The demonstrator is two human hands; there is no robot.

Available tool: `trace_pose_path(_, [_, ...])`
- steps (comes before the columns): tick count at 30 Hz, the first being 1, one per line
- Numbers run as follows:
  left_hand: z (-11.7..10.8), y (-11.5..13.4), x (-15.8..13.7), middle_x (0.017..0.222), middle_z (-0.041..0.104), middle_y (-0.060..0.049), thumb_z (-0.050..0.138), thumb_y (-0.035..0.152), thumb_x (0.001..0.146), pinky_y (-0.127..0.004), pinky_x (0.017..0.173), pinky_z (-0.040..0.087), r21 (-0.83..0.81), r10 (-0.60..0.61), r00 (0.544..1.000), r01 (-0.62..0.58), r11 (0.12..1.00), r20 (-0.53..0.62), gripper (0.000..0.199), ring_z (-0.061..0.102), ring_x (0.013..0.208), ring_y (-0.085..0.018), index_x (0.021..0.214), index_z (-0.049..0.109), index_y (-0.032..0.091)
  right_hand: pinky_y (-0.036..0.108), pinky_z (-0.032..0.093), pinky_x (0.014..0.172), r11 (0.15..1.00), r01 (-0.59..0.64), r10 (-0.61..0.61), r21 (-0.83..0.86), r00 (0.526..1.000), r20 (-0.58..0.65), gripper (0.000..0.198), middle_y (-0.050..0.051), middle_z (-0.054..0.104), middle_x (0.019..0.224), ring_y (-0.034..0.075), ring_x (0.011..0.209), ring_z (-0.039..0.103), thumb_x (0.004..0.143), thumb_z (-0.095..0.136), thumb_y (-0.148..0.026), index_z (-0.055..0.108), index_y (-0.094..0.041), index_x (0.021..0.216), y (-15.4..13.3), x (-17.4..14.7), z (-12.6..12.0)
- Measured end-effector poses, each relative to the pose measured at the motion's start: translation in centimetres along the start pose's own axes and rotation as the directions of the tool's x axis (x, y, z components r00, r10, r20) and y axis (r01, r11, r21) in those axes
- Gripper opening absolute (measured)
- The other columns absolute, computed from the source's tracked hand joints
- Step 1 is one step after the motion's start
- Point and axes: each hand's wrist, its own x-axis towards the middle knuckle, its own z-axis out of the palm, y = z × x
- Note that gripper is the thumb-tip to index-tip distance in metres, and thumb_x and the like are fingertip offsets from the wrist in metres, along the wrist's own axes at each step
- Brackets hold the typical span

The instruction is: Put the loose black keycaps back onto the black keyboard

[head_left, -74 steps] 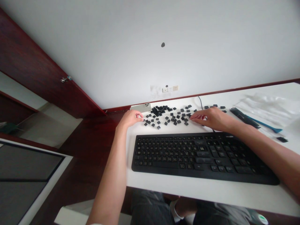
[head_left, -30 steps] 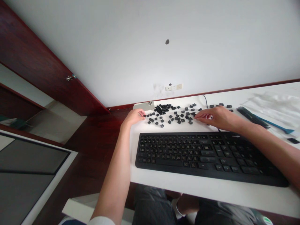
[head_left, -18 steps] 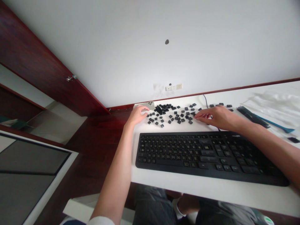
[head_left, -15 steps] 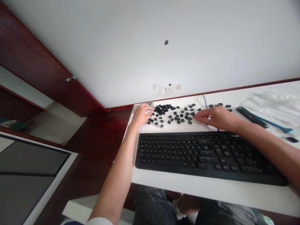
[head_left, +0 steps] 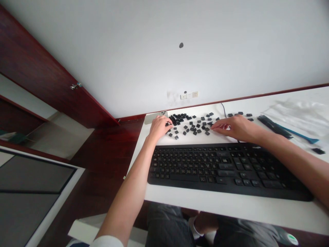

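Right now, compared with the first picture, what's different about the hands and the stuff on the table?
The left hand moved right, in over the left side of the loose black keys; whether it holds one, I can't tell. The right hand stayed beside the loose keys, and the keyboard and phone stayed put.

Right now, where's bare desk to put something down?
Front strip of the desk, between the keyboard and the near edge. Also a back patch by the wall, between cable and crumpled plastic. Crowded: between left hand and right hand, full of loose keys; right side, plastic and blue tool.
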Motion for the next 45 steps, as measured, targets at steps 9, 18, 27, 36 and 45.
trace_pose_path(9, [-0.1, 0.4, 0.0, 0.086, 0.073, 0.0, 0.082, 0.02, 0.083, -0.033, 0.078, 0.046, -0.173, -0.04, 0.999, 0.036, 0.984, -0.019, 0.014, 0.065, 0.084, -0.02, 0.091, 0.071, 0.024, 0.045, 0.062, 0.079, 1.0, 0.014, -0.014, -0.008, 1.0, -0.001, 0.034, 0.005, 0.084, 0.103, 0.031, 0.087, 0.079, 0.099, 0.057, -0.051, 0.083, -0.03, 0.103, 0.0, -0.1, 0.0])
trace_pose_path(18, [-0.3, 0.6, 0.1, 0.092, 0.078, -0.003, 0.077, 0.019, 0.087, -0.036, 0.083, 0.051, -0.198, -0.03, 0.999, 0.035, 0.979, 0.03, 0.006, 0.069, 0.088, -0.021, 0.089, 0.074, 0.023, 0.044, 0.063, 0.079, 1.0, 0.018, -0.018, -0.011, 1.0, -0.005, 0.039, 0.005, 0.084, 0.102, 0.03, 0.087, 0.079, 0.1, 0.055, -0.057, 0.084, -0.031, 0.103, -0.4, -0.1, -0.1])
trace_pose_path(27, [-1.5, 0.0, -0.4, 0.094, 0.075, -0.003, 0.081, 0.03, 0.085, -0.04, 0.09, 0.05, -0.111, -0.027, 0.999, 0.032, 0.993, 0.045, 0.008, 0.064, 0.092, -0.024, 0.09, 0.078, 0.024, 0.044, 0.061, 0.08, 1.0, 0.018, -0.018, -0.001, 1.0, 0.014, 0.037, 0.006, 0.084, 0.103, 0.03, 0.089, 0.079, 0.1, 0.055, -0.051, 0.083, -0.028, 0.104, -0.4, -0.1, -0.2])
trace_pose_path(36, [-1.6, -0.7, -0.8, 0.104, 0.076, -0.005, 0.067, 0.024, 0.095, -0.042, 0.096, 0.05, -0.08, -0.003, 0.999, 0.006, 0.997, 0.044, 0.014, 0.066, 0.099, -0.026, 0.095, 0.081, 0.027, 0.046, 0.062, 0.08, 1.0, 0.016, -0.016, -0.002, 1.0, -0.003, 0.037, 0.005, 0.084, 0.102, 0.031, 0.087, 0.079, 0.099, 0.056, -0.055, 0.084, -0.03, 0.102, -0.5, -0.1, -0.3])
trace_pose_path(45, [-1.3, -0.5, -0.8, 0.1, 0.076, -0.005, 0.073, 0.027, 0.091, -0.042, 0.096, 0.05, -0.075, 0.002, 0.998, 0.003, 0.997, 0.061, 0.008, 0.065, 0.1, -0.027, 0.092, 0.081, 0.027, 0.047, 0.063, 0.082, 1.0, 0.014, -0.014, -0.017, 1.0, 0.005, 0.038, 0.004, 0.084, 0.104, 0.032, 0.09, 0.079, 0.1, 0.055, -0.056, 0.083, -0.032, 0.103, -0.4, -0.1, -0.2])
